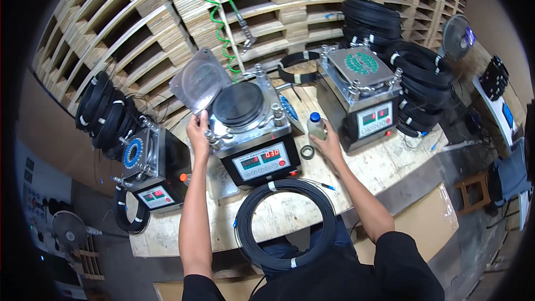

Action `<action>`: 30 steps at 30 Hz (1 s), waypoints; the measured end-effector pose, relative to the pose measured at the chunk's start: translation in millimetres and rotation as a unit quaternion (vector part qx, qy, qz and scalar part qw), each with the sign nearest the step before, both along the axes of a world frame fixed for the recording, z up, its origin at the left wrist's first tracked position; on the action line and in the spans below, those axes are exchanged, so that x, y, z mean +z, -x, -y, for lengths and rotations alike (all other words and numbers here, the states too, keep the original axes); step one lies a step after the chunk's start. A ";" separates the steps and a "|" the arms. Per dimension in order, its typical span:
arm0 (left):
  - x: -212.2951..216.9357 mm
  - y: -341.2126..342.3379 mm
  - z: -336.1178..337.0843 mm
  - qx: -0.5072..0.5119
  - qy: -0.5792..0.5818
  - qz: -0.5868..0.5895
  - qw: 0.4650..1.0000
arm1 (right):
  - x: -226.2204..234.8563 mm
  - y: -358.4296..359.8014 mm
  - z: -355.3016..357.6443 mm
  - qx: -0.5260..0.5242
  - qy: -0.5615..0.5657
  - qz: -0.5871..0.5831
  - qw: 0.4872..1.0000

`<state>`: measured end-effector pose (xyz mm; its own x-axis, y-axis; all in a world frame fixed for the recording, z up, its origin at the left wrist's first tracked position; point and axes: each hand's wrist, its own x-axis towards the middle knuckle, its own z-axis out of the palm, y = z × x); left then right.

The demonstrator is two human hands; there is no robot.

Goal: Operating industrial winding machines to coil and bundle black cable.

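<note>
In my left hand (pixel 199 134) is the lower corner of a thin greyish square plate (pixel 195 85) with a round patch, held tilted up beside the middle polishing machine (pixel 259 161). The fingers are closed on its edge. That machine's round black disc (pixel 238 103) lies uncovered on top, with metal clamp posts around it. To the right of the machine, my right hand (pixel 330 144) is wrapped round a small clear bottle (pixel 316 129) with a blue cap, upright just above the table. A small dark ring (pixel 307 152) lies below the bottle.
Similar machines stand at right (pixel 365 112) and left (pixel 157 175). A black cable coil (pixel 285 224) lies at the near table edge. More cable coils (pixel 421 86) are stacked at right and left. An orange-capped bottle (pixel 185 179) is beside my left forearm. A green coiled hose (pixel 214 17) hangs behind.
</note>
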<state>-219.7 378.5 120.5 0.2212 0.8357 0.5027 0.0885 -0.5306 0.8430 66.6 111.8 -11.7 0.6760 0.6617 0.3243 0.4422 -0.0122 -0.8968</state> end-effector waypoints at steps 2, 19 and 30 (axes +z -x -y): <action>-4.4 3.5 -2.4 0.015 -0.017 -0.011 1.000 | 21.6 -4.3 -6.7 0.009 -0.031 0.050 0.998; 6.1 0.1 9.0 0.033 0.003 -0.012 0.999 | 319.4 55.9 -107.8 0.155 0.200 0.785 0.566; -3.6 -0.7 0.4 0.031 0.010 -0.008 0.999 | 311.3 129.9 -185.9 0.211 0.089 0.812 0.537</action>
<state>-218.9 378.1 117.0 0.1770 0.8580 0.4822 0.1334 -0.5064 0.8519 -63.2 297.6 299.7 -0.6247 0.7629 0.1667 0.6373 0.3746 0.6735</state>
